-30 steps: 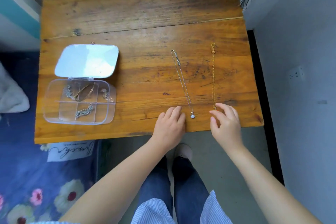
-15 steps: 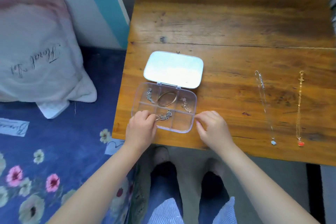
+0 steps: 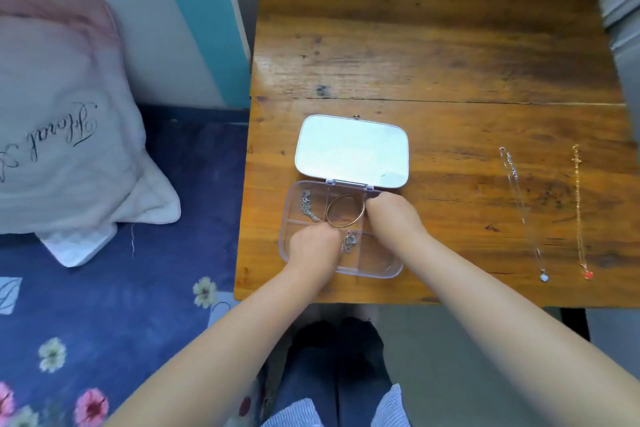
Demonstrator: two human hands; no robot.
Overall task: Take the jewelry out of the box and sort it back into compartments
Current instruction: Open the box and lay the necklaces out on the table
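Both hands reach into the clear jewelry box, which sits open near the front edge of the wooden tabletop, its mirrored lid laid back flat. The left hand is curled over the front-left compartments, its fingertips at the rim of the gold bangle; whether it grips anything I cannot tell. The right hand covers the back-right compartment, fingers hidden, grasp unclear. A silver chain lies in the back-left compartment, a small silver piece in the front middle. 2 necklaces lie straight on the tabletop well to the right: a silver necklace and a gold necklace
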